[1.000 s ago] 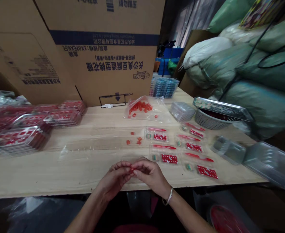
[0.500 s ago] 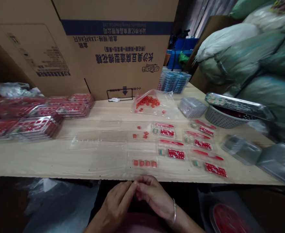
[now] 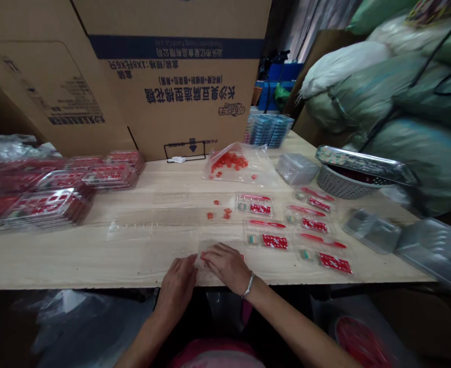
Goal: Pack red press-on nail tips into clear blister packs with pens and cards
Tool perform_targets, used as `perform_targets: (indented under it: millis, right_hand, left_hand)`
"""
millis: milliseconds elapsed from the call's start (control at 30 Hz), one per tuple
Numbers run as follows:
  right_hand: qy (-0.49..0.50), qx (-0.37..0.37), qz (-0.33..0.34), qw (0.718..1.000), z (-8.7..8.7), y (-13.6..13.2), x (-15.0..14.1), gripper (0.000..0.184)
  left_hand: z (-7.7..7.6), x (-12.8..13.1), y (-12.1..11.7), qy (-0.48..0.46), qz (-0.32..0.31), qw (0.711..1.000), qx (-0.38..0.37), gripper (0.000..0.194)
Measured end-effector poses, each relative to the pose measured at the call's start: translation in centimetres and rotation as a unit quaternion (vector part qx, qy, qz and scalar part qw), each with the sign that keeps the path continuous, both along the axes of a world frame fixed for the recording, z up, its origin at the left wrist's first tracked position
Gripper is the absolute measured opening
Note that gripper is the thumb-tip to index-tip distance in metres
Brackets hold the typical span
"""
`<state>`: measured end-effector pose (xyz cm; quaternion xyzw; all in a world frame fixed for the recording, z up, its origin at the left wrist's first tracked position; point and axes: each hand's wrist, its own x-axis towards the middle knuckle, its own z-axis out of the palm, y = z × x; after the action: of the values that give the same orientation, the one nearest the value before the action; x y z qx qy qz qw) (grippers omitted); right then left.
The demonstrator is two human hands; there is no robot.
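**At the near table edge: both hands on a clear tray**

At the near edge of the table (image 3: 75, 255) lies a clear plastic tray (image 3: 215, 244); it looks light, thin and slippery, best pinched at its rim. The right hand (image 3: 225, 263) lies flat over it, fingers spread, gripping nothing. The left hand (image 3: 177, 283) touches its left edge, fingers loosely curled. Farther off, loose red pieces (image 3: 220, 212); right, filled trays (image 3: 275, 237).

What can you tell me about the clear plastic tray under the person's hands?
The clear plastic tray looks like a thin, see-through blister pack lying flat near the front edge of the wooden table. The right hand rests on it and hides most of it; the left hand touches its left edge. Its contents are covered now.
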<state>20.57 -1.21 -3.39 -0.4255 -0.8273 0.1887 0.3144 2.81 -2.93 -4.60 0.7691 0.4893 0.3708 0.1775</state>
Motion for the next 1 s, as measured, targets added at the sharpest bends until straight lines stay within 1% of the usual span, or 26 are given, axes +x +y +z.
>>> perform_targets:
  millis: [67, 167, 233, 333, 433, 533, 600, 667, 700, 767, 833, 867, 933, 1000]
  right_hand:
    - [-0.05, 0.029, 0.006, 0.998, -0.4, 1.0, 0.1, 0.02]
    - [-0.067, 0.01, -0.01, 0.998, -0.3, 1.7, 0.1, 0.014]
    - [-0.087, -0.013, -0.015, 0.996, 0.2, 2.0, 0.0, 0.011]
    - [-0.166, -0.028, -0.011, 0.986, 1.2, 2.7, -0.4, 0.005]
    - [-0.222, -0.032, -0.002, 0.974, 1.7, 3.1, -1.2, 0.007]
    - [-0.214, -0.029, 0.005, 0.976, 1.6, 3.3, -1.6, 0.008]
    - [-0.185, -0.036, 0.024, 0.982, 1.6, 3.8, -1.0, 0.005]
    - [-0.145, -0.042, 0.026, 0.988, 1.6, 5.0, 0.3, 0.008]
    - [-0.133, -0.041, 0.009, 0.99, 1.6, 5.9, 1.1, 0.014]
    - [-0.143, -0.047, -0.074, 0.986, 1.6, 8.1, 2.5, 0.034]
    - [-0.18, -0.072, -0.152, 0.969, 1.2, 10.2, 3.3, 0.053]
    - [-0.194, -0.086, -0.173, 0.962, 1.0, 11.1, 3.3, 0.059]
    - [-0.205, -0.096, -0.182, 0.957, 0.4, 12.4, 2.9, 0.062]
    - [-0.208, -0.086, -0.18, 0.958, 0.0, 13.2, 2.0, 0.053]
  left_hand:
    - [-0.8, -0.5, 0.5, 0.034, -0.037, 0.998, 0.026, 0.023]
    - [-1.4, -0.7, 0.7, 0.049, -0.05, 0.997, 0.042, 0.023]
    - [-1.6, -0.6, 0.8, 0.054, -0.053, 0.996, 0.051, 0.026]
    - [-1.7, -0.3, 1.2, 0.061, -0.059, 0.995, 0.051, 0.034]
    - [-1.7, -0.2, 1.5, 0.058, -0.066, 0.996, 0.034, 0.033]
    - [-1.8, -0.2, 1.6, 0.057, -0.05, 0.997, 0.029, 0.034]
    - [-2.1, -0.3, 1.6, 0.068, -0.039, 0.995, 0.056, 0.035]
    - [-2.5, -0.3, 1.7, 0.088, -0.038, 0.991, 0.094, 0.029]
    - [-2.7, -0.3, 1.7, 0.098, -0.037, 0.988, 0.112, 0.027]
    - [-3.1, -0.3, 1.7, 0.11, -0.028, 0.984, 0.136, 0.024]
    - [-3.4, -0.3, 1.6, 0.116, -0.019, 0.982, 0.149, 0.025]
    - [-3.4, -0.3, 1.6, 0.118, -0.016, 0.981, 0.152, 0.025]
    - [-3.5, -0.3, 1.5, 0.122, -0.013, 0.981, 0.153, 0.025]
    - [-3.4, -0.3, 1.4, 0.128, -0.006, 0.98, 0.152, 0.026]
